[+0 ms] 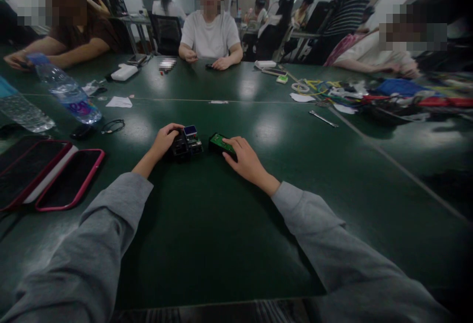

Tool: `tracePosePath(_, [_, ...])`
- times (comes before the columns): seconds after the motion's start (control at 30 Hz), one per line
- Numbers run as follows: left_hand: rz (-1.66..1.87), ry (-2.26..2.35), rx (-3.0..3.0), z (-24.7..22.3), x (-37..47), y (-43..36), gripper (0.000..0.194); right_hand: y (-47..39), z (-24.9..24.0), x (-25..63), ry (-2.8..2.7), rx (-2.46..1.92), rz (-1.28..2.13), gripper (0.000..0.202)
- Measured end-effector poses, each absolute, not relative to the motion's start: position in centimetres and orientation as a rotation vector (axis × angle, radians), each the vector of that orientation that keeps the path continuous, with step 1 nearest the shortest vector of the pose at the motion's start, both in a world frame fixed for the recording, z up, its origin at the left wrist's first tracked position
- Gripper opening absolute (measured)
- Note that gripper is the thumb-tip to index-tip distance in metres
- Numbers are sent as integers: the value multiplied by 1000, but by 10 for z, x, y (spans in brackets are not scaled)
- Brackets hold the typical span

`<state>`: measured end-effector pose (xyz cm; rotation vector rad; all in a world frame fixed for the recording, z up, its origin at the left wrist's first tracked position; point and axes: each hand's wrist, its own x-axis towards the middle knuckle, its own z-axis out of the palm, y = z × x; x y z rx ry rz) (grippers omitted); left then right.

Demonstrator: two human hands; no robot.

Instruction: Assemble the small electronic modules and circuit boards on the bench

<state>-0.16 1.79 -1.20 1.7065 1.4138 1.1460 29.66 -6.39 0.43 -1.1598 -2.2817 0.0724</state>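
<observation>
Both hands rest at the middle of the dark green table. My left hand (166, 141) is closed around the left side of a small black electronic device (180, 146). A little display (190, 130) stands up on that device, with exposed circuit parts below it. Just to the right, my right hand (247, 159) grips a black case with a green circuit board (219, 141) on its upper face. Its thumb lies along the near side and its fingers lie over the board. A narrow gap separates the two pieces. My left fingertips are partly hidden.
Water bottles (68, 91) and a red-edged phone case (70, 180) are on the left. A wrench (323, 118) lies right of my hands, before a heap of cables (388, 96). A person in a white shirt (210, 35) sits opposite; other people sit around the table.
</observation>
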Motion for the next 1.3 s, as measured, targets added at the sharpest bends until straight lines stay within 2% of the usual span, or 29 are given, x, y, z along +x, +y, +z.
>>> tracePosePath(1.3, [1149, 1423, 1687, -14, -2, 19, 29, -64, 3, 297, -2271, -1166, 109, 42])
